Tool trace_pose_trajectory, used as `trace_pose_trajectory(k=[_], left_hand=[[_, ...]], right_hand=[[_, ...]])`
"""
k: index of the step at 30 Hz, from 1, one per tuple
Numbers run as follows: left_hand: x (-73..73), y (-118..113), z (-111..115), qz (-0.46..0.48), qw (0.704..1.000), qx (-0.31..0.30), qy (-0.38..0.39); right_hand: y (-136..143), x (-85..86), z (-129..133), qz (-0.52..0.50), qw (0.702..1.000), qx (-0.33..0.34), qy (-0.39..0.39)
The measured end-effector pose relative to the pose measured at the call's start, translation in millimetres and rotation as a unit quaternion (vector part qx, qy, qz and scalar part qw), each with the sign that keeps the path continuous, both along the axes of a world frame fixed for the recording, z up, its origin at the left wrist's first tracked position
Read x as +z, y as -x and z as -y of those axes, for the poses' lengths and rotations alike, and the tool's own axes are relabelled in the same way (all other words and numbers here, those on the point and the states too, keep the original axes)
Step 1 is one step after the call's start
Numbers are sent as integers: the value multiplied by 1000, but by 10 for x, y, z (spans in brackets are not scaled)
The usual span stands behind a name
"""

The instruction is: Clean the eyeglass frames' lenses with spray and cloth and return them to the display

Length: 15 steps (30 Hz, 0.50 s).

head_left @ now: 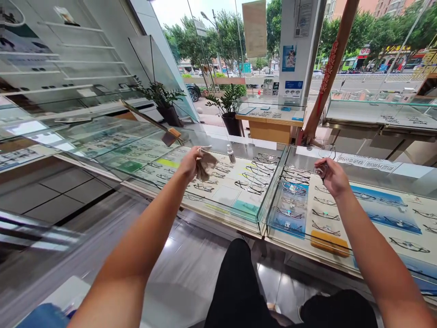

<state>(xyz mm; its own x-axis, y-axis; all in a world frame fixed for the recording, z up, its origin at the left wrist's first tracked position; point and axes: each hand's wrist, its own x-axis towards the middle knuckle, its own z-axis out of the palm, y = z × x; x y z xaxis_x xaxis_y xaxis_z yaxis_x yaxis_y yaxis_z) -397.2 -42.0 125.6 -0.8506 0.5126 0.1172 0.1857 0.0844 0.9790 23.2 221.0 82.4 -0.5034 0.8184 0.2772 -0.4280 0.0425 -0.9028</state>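
Observation:
My left hand (190, 163) is closed on a greyish-brown cloth (206, 165), which hangs from the fingers above the glass display counter. A small white spray bottle (231, 154) stands upright on the counter top, right of the cloth. My right hand (336, 178) pinches a pair of thin-framed eyeglasses (320, 171) over the right-hand counter. One lens shows at the fingertips; the rest of the frame is thin and hard to make out. The two hands are wide apart.
Rows of eyeglasses (251, 187) lie inside the glass counter (218, 207) under both hands. A mirror-like board (148, 119) stands tilted on the left counter. Potted plants (230, 116) and a wooden-fronted counter (269, 130) are beyond. My knees (235, 282) are below the counter edge.

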Motion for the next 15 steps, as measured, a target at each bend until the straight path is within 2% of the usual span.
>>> trace_pose_trajectory(k=[3,7,11,13,15], left_hand=[[208,-405,-176,52,986,-108,-118],[347,-1030,-524,93,953,-230,-176],[319,-1621,-970,181,904,-335,-193],[265,-1896,-1188,222,870,-388,-209],[194,-2140,-1372,244,849,-418,-213]], right_hand=[[-7,16,28,-3,1000,8,1],[-12,47,76,-1,1000,14,2],[-12,79,136,-3,999,34,3],[-10,89,164,-5,999,41,-4],[-11,94,190,0,999,38,-20]])
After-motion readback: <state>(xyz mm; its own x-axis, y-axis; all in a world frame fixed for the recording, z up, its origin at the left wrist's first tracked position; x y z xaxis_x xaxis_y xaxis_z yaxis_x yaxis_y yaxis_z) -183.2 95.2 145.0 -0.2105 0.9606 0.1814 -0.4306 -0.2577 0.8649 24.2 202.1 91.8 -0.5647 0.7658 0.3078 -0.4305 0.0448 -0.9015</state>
